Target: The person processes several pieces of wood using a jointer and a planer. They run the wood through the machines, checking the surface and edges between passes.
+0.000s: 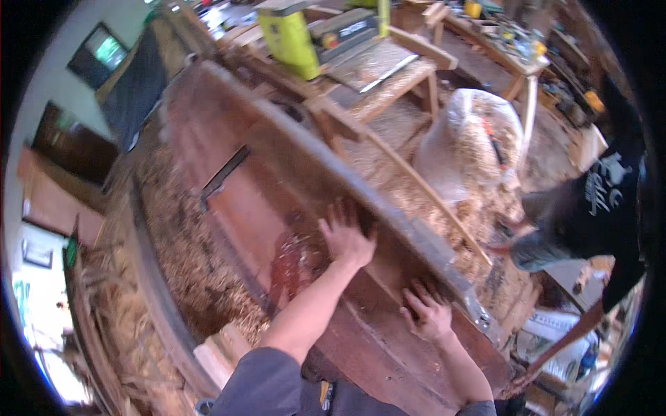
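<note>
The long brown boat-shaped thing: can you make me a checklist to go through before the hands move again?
1. Left hand has no tool in it: ok, it is bare and spread out.
2. Right hand has no tool in it: ok, it is bare too.
3. Both hands press on the boat-shaped thing: cannot tell, they are over its inside, but how hard they push doesn't show.
4. Dark bar is away from the hands: ok, it lies farther up the boat-shaped thing.
5. Inside looks even and clean: not ok, there is a dark red patch with pale specks.
6. Other person's arm is clear: cannot tell, it reaches toward the near end.
</note>
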`<state>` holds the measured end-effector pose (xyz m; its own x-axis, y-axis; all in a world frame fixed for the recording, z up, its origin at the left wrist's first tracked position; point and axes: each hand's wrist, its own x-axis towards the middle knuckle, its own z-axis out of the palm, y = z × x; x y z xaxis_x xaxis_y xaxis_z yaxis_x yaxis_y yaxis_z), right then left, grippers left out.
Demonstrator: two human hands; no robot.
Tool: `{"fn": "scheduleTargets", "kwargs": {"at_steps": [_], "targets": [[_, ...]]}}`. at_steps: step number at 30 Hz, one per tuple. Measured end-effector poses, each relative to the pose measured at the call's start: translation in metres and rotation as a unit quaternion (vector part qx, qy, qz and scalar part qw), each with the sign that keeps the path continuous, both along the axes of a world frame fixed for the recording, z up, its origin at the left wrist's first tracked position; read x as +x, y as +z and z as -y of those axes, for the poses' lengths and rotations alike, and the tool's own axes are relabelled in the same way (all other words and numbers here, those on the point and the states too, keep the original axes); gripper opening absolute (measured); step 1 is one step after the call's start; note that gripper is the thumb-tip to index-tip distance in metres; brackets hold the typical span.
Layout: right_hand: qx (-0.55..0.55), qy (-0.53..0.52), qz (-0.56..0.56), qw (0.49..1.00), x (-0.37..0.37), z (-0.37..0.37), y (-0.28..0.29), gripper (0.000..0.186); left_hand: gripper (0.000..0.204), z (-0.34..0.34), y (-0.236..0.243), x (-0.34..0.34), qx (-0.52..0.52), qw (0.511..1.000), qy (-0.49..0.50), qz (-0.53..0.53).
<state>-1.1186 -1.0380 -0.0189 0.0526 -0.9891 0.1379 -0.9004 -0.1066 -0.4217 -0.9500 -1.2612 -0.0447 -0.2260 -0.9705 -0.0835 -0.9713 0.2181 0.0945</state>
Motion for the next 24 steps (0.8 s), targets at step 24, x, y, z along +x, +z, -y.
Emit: {"fn": "scheduleTargets", "kwargs": {"at_steps": [24], "targets": [[0.04,-0.023,0.092,0.995,0.069,0.113,0.0,0.04,0.086,0.118,-0.008,0.07,-0.061,0.997,0.018,-0.036]]}}
